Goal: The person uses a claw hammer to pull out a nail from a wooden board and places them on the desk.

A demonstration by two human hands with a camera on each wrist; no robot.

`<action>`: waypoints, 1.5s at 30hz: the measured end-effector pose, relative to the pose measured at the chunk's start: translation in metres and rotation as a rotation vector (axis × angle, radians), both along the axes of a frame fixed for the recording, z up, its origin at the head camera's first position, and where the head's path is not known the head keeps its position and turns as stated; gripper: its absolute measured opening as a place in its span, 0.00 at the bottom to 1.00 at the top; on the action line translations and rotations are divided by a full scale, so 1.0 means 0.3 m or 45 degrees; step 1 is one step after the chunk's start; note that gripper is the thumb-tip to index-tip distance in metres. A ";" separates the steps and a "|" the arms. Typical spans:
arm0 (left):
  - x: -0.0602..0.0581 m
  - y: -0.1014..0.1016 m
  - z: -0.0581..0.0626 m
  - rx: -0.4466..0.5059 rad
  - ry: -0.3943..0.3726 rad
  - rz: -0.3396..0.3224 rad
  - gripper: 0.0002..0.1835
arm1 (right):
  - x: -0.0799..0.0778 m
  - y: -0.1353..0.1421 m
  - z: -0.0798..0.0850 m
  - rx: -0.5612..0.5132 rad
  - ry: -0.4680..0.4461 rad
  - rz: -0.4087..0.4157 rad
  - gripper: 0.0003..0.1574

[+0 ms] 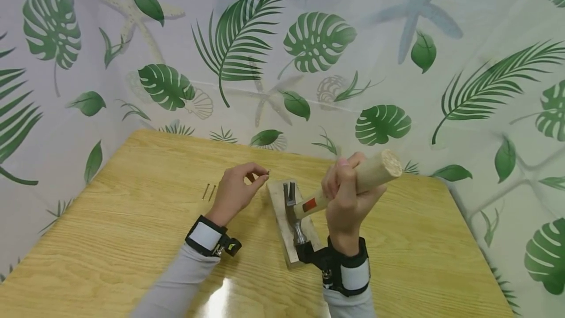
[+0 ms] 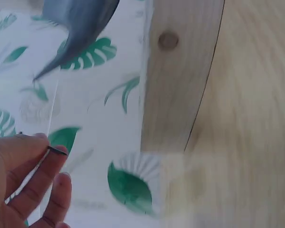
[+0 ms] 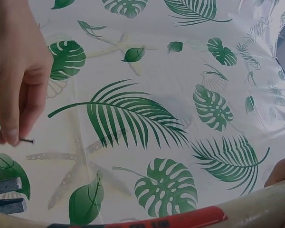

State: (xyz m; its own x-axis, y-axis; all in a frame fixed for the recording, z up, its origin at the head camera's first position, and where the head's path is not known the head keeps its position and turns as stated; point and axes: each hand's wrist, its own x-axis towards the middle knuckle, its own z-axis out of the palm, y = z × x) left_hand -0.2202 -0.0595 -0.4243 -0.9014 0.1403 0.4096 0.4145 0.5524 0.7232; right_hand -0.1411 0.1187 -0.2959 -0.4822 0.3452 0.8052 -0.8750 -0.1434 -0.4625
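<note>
Leafy backdrop, left hand (image 1: 234, 191) pinching nail (image 3: 26, 140), right hand (image 1: 346, 195) gripping hammer (image 1: 309, 205)

The table (image 1: 132, 239) is yellow wood with wavy grain, smooth and shiny; a bright glare sits near the bottom middle of the head view. The small board (image 1: 279, 210) on it is pale bare wood, matt. The hammer (image 1: 309, 205) has a dull grey metal head and a light wooden handle with a rough cut end and a red sticker. The nail (image 3: 26, 140) looks like thin dark metal. The leaf-print curtain (image 1: 309, 38) behind looks like smooth, slightly shiny plastic. The sleeves (image 1: 176, 283) are soft grey cloth.
</note>
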 end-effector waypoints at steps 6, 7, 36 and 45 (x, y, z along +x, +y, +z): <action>-0.023 -0.119 0.020 -0.138 -0.188 0.218 0.08 | 0.000 0.012 -0.004 0.010 -0.048 -0.041 0.21; -0.026 -0.139 0.018 -0.157 -0.225 0.244 0.08 | 0.000 0.013 -0.005 0.009 -0.057 -0.040 0.21; -0.045 -0.237 -0.044 -0.556 -0.608 0.399 0.29 | -0.009 0.033 -0.003 -0.017 -0.103 -0.049 0.21; -0.038 -0.239 -0.034 -0.522 -0.540 0.367 0.25 | -0.010 0.034 -0.005 -0.024 -0.118 -0.034 0.21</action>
